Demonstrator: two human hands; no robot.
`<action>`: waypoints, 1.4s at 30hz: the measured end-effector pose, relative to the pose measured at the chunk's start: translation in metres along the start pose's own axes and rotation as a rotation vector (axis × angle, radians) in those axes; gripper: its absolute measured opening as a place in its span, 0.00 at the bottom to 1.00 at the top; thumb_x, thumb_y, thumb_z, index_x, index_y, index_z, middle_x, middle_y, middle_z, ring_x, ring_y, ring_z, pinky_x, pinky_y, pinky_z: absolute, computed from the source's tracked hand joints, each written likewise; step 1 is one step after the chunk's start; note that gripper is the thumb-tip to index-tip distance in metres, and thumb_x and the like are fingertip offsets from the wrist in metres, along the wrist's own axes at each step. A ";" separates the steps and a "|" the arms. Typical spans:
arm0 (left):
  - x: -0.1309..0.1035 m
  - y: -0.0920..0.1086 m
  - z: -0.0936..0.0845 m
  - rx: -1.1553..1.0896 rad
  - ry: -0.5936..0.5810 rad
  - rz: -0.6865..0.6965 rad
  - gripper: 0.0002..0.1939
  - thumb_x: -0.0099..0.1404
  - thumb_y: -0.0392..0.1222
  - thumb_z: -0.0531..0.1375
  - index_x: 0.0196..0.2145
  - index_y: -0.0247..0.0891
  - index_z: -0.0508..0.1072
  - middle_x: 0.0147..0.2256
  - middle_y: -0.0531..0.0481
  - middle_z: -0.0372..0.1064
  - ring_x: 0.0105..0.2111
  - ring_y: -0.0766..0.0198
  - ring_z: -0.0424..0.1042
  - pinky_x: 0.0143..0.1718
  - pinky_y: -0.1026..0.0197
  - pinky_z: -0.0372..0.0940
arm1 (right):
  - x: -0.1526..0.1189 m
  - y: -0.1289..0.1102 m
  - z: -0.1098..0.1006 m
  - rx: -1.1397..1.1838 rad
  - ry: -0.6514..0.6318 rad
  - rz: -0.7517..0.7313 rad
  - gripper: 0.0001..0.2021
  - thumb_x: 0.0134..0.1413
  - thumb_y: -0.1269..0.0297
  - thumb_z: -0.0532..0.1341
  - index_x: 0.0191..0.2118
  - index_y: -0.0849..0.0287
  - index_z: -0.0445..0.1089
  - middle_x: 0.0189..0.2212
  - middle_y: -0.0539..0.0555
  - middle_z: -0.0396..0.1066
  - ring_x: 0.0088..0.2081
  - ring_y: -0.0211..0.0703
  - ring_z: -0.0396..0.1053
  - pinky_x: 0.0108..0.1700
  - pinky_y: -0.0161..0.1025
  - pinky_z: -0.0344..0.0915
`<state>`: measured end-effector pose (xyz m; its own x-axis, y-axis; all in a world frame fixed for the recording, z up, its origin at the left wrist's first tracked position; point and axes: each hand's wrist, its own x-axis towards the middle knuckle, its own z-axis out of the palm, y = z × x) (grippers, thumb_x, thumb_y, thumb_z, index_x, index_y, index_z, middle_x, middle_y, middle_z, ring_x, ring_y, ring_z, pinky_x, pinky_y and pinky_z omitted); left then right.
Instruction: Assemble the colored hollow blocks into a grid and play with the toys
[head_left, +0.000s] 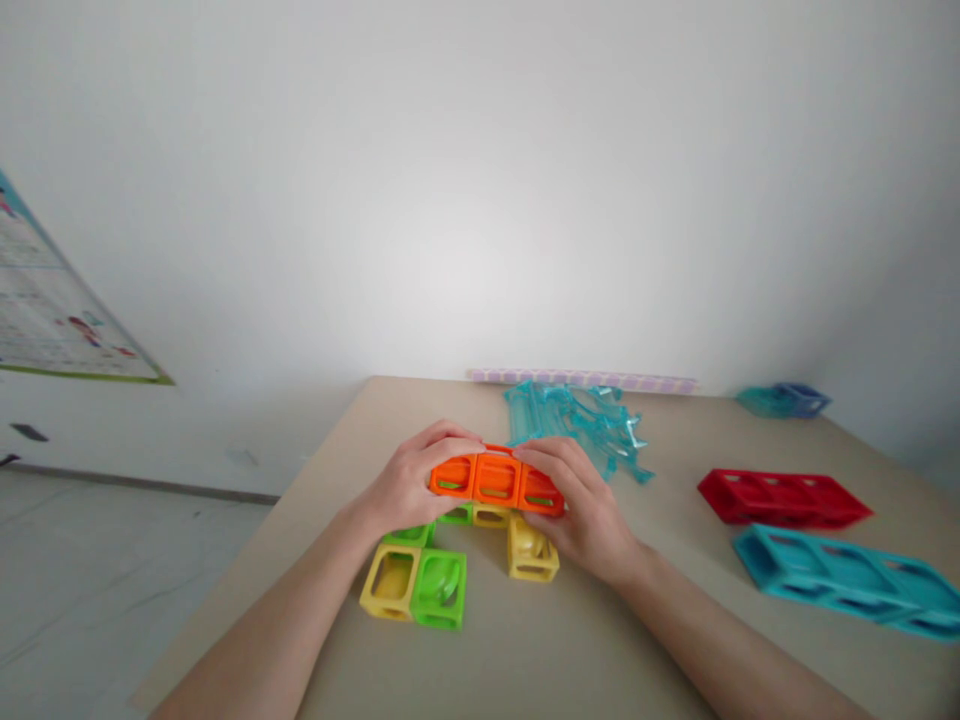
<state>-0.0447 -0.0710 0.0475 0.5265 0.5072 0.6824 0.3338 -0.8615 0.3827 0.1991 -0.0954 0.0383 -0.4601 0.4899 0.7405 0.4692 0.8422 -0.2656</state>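
An orange row of three joined hollow blocks [496, 481] is held level between my two hands. My left hand [420, 474] grips its left end, and my right hand [574, 500] closes round its right end. Below it on the table lie joined yellow and green hollow cubes: a yellow cube [390, 582] and a green cube [439, 588] at the near left, and another yellow cube [533, 549] under my right hand. The orange row hides part of these cubes, so I cannot tell whether it touches them.
Clear blue plastic pieces [570, 415] lie behind my hands. To the right are a red block row [784, 498] and a light-blue block row [847, 578]. A dark-blue block [802, 400] stands at the far right. A patterned purple strip [585, 379] runs along the wall.
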 end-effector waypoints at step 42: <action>-0.005 -0.009 0.003 -0.762 0.077 -0.392 0.23 0.63 0.50 0.58 0.51 0.32 0.70 0.40 0.39 0.71 0.34 0.59 0.67 0.37 0.56 0.64 | -0.159 -0.032 -0.187 -0.586 -0.399 0.351 0.19 0.47 0.62 0.64 0.48 0.50 0.69 0.43 0.57 0.75 0.43 0.58 0.72 0.46 0.53 0.66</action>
<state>-0.0483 -0.0656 0.0385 0.4192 0.7923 0.4433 -0.1506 -0.4209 0.8945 0.3981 -0.2422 0.0446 -0.3948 0.8424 0.3668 0.9068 0.4215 0.0080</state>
